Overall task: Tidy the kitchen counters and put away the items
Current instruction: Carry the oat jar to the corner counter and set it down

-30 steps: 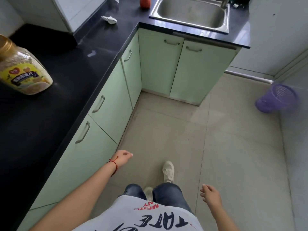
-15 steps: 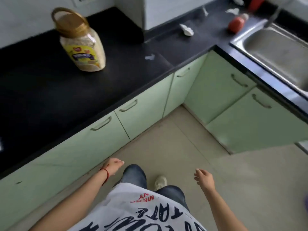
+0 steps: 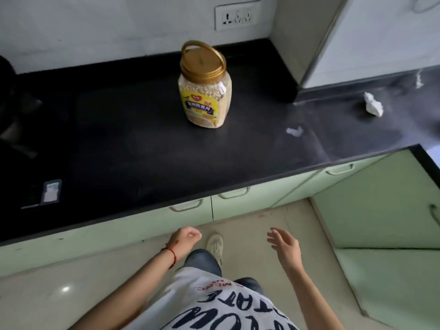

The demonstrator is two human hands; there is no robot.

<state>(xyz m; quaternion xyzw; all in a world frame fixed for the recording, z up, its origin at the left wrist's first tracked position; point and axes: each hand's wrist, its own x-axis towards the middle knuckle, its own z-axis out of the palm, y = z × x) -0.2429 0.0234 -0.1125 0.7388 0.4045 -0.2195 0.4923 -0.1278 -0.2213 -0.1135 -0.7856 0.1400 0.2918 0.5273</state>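
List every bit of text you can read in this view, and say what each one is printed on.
"MERC": red letters, upside down to the camera, on the person's white shirt.
"TATE": my best reading of the large dark letters on the same shirt, cut off and inverted; the row below is too cropped to read.
Jar label: blue band with Chinese characters, too blurred to quote.
Dark packet on the counter: print unreadable.
Wall socket: no text visible.
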